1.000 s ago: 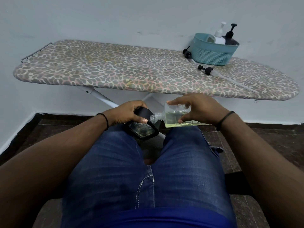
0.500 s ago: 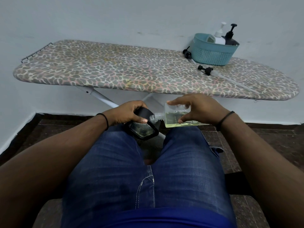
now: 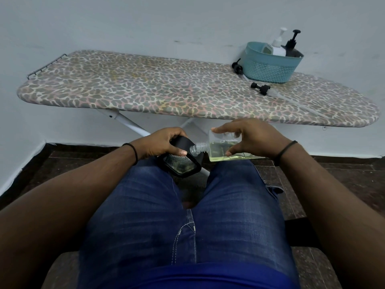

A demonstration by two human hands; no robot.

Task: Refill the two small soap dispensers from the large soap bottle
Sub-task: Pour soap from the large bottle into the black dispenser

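Basket (image 3: 270,67) on ironing board's (image 3: 145,90) right end; two pump heads (image 3: 260,88) lie beside it

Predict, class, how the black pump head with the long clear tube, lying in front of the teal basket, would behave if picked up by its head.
The black pump head with the long clear tube is probably light, being small plastic. Its thin tube trails far along the leopard-print ironing board, so it would likely flex and swing. It may be soap-slick, having come out of a dispenser.
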